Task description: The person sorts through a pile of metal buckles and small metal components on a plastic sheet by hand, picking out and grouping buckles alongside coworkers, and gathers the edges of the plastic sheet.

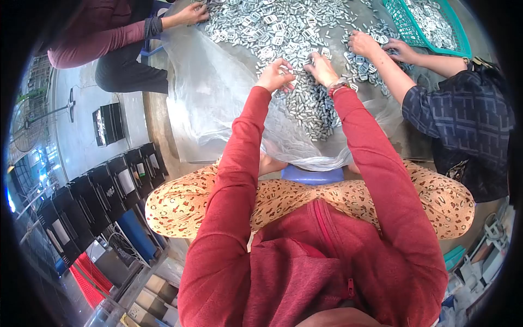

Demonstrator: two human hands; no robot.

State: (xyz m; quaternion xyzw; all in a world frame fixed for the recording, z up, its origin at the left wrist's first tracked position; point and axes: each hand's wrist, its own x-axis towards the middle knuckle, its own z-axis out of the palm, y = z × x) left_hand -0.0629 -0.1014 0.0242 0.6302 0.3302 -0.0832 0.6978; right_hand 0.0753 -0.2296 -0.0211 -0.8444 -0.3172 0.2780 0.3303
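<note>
- Grip of the left hand (276,76): fingers curled and partway parted above the heap; whether a piece is pinched, I cannot tell.
- Grip of the right hand (322,71): thumb and fingers partly apart, just beside the heap's upper part; any held piece is hidden.
- Small metal pieces (313,117) lie between and below both hands, mid-frame; flat buckle-like pieces (277,40) mix in higher up. Reaching blind into that mix could pick up the wrong sort.
- Clear plastic sheet (199,82) lies on the worktop (358,12), bunched near the lap; a snagged sleeve or tug could scatter pieces.
- Co-worker's hand (364,44) at upper right is near the right hand; crossing reaches could knock.
- Green basket (464,48) stands beyond, upper right, holding more pieces.
</note>
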